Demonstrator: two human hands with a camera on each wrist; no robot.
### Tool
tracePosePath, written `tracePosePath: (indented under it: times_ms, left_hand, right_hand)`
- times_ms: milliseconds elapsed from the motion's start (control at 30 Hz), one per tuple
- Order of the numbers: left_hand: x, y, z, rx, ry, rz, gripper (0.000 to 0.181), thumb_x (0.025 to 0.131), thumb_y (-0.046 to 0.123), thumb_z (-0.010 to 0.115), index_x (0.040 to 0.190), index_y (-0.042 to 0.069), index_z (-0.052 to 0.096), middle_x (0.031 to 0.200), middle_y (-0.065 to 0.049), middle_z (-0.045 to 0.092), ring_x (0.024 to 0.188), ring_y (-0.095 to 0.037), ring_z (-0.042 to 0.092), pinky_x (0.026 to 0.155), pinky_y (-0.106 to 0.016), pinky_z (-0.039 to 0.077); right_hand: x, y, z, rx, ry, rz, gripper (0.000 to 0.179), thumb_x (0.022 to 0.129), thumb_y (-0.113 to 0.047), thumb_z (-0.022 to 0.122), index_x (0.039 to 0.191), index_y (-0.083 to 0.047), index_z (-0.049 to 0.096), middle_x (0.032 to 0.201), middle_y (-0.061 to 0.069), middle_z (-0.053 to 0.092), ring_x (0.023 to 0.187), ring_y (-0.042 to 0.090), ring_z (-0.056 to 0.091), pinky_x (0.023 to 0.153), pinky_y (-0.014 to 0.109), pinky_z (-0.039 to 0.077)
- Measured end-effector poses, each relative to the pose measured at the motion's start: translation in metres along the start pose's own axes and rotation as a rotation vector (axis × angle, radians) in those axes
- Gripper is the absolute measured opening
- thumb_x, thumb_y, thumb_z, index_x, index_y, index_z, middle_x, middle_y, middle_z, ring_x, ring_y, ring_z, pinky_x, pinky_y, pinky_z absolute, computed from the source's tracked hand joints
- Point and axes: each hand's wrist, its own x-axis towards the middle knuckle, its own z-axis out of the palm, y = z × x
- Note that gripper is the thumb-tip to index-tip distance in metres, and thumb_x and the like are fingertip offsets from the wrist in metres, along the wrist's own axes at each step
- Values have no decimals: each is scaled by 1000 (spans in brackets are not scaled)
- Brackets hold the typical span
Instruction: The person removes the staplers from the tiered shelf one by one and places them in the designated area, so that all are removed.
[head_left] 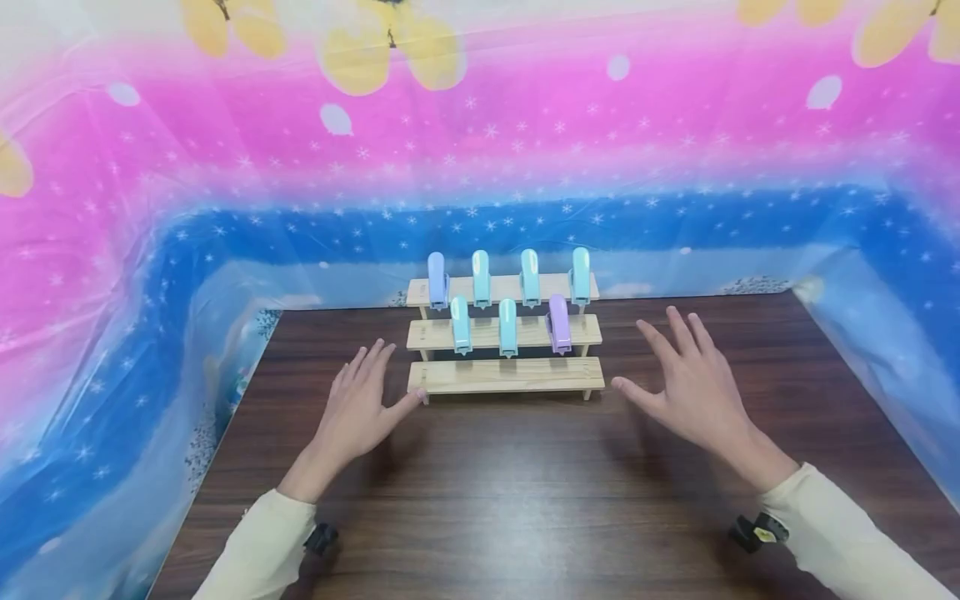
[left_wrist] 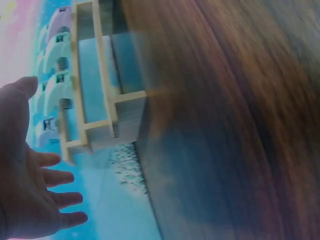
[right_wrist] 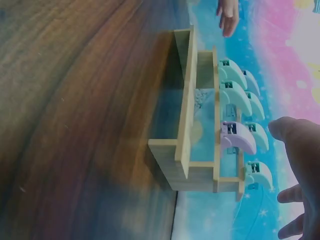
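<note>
A three-step wooden rack stands at the back of the table, holding several small staplers. On its top step are a blue-violet stapler at the left and three mint ones, including a mint stapler at the right end. The middle step carries two mint staplers and a purple stapler; the lowest step is bare. My left hand, fingers spread, hovers left of the rack, its thumb tip overlapping the front step's left end in the head view. To the right, my right hand is spread apart from the rack. Both hold nothing.
The dark wood table extends in front of the rack. Behind it and along both sides hangs a pink and blue printed cloth. Black wrist straps sit at both light sleeves.
</note>
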Motion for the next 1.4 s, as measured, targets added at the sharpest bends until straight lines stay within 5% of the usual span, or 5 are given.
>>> tracePosePath:
  times_ms: [300,533,900,1200,1400]
  left_hand:
    - [15,-8,13,-242,-142,-81,90,98,57,60,160,2,25,162,-26,30,148,-47,30,117,-65,29]
    - [23,-9,23,-341,-204,-167,87,100,57,58,161,5,25,162,-23,33,148,-43,34,116,-63,33]
    - [29,-10,27,-405,-226,-150,76,101,49,60,158,5,34,159,-21,40,146,-42,37,116,-61,34]
    - [36,-16,31,-397,-184,-133,67,100,39,67,152,2,46,155,-20,46,145,-39,40,116,-59,35]
    - [38,-18,32,-409,-189,-169,67,97,37,72,152,5,47,141,-21,59,98,-27,66,82,-41,56]
  right_hand:
    - [20,6,-12,98,-34,30,91,89,-70,64,154,-10,44,163,27,28,149,51,24,116,69,25]
    - [38,3,-17,162,-75,67,91,91,-72,59,157,-12,40,164,25,27,148,53,24,112,75,25]
    - [66,-4,-16,269,-122,113,87,94,-69,57,159,-15,38,167,19,25,149,48,27,113,75,23]
    - [92,-4,0,334,-74,116,84,94,-66,60,154,-10,45,158,17,43,145,43,39,117,64,31]
    - [103,-6,9,406,-60,150,79,93,-61,65,151,-10,50,152,16,52,125,40,59,111,60,40]
